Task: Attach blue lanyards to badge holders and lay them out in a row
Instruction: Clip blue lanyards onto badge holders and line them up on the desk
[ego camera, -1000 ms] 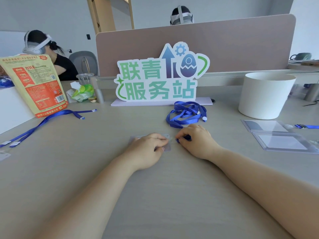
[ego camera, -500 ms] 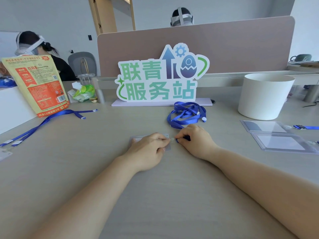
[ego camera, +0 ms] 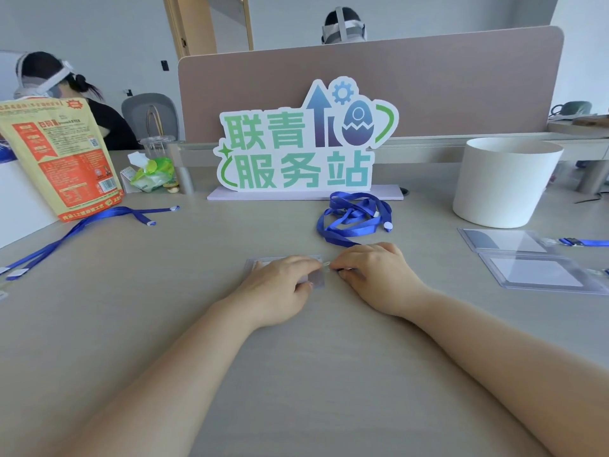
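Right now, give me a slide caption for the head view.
Left hand holds a clear badge holder while right hand pinches the clip of a blue lanyard at its edge.

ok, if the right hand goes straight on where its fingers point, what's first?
Probably the left hand, whose fingertips pinch the badge holder edge; right hand points leftward, gap looks tiny.

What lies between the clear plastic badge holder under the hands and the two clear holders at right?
Only the right hand, pinching the blue ribbon lanyard's end, and bare beige table separate the clear plastic badge holder from the two clear holders. The white round tub stands farther back.
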